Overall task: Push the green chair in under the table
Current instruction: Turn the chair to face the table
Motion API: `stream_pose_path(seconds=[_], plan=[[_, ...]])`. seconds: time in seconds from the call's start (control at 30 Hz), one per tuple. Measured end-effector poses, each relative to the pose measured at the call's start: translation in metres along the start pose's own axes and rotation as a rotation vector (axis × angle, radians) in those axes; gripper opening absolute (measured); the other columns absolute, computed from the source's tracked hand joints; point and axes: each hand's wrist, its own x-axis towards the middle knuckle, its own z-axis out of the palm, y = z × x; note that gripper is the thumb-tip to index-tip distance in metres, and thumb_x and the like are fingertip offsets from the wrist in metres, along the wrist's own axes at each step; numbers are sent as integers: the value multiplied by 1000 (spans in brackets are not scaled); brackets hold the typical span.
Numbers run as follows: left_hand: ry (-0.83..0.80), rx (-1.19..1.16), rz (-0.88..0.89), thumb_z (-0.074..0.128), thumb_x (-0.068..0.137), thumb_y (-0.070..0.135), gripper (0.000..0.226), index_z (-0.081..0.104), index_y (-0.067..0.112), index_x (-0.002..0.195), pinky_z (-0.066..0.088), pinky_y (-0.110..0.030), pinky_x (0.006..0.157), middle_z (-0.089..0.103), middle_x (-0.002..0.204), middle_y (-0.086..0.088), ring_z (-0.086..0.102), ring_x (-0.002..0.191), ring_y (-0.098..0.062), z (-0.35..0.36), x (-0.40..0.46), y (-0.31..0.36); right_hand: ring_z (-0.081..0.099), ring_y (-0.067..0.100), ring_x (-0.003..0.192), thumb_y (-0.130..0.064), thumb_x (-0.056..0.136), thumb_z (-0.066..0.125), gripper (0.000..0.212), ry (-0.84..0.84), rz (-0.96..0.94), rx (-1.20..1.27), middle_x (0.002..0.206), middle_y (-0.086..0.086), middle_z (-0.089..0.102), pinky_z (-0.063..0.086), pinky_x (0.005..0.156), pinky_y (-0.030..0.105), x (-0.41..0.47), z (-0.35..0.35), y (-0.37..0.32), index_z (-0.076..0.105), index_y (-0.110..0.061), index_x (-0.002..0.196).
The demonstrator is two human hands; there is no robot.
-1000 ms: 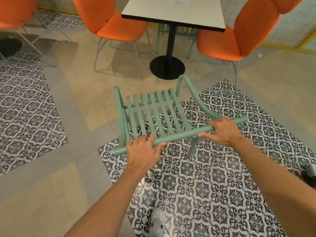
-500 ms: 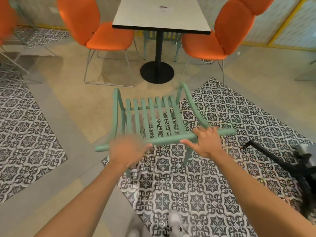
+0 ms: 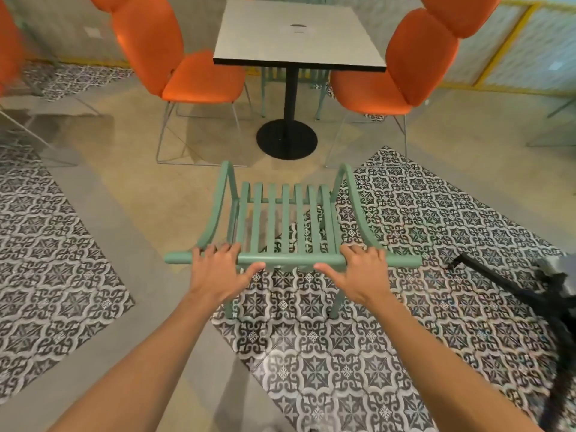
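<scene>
The green chair (image 3: pixel 286 219), with a slatted seat and curved armrests, stands on the floor directly in front of me, facing the table. Both hands hold its round top rail: my left hand (image 3: pixel 218 272) on the left part, my right hand (image 3: pixel 364 271) on the right part, fingers curled over it. The table (image 3: pixel 296 35) has a pale square top, a black pole and a round black foot (image 3: pixel 286 139). A stretch of floor separates the chair's front from the table's foot.
Two orange chairs flank the table, one at the left (image 3: pixel 187 70) and one at the right (image 3: pixel 402 70). A second green chair (image 3: pixel 321 88) shows behind the table's pole. A black stand (image 3: pixel 530 294) lies on the patterned tiles at my right.
The chair has turned from skewed to square with the table and sits centred before it. My left hand, blurred mid-move earlier, now grips the rail again. The table looks closer.
</scene>
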Motion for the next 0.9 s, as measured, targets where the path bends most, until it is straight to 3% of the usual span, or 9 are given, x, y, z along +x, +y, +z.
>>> stream_pose_path(seconds=[0.13,0.3,0.6,0.9], plan=[[-8,-34,4,6,74,87,93,57,24,120,34,-51,93,65,117,-2,54,103,-25,4,5,1,59,19,89,-95,70,11,100,45,-13,75,92,-1,71,40,89,37,5,1,11,66,-24,114],[6,-46,32,5,74,87,87,58,31,116,35,-47,87,66,107,5,50,94,-20,6,22,1,60,20,84,-94,71,8,98,121,10,34,93,0,74,38,75,34,16,7,14,72,-27,104],[85,-49,67,7,75,85,85,61,31,112,28,-41,78,67,104,5,51,94,-20,1,91,-6,58,21,77,-96,69,15,95,159,61,11,79,2,71,41,78,39,84,10,20,74,-25,92],[147,-56,77,13,78,85,79,63,31,104,29,-42,77,68,97,4,50,88,-21,3,181,-4,59,22,83,-97,66,11,103,188,48,44,88,4,74,36,79,38,177,6,38,73,-24,104]])
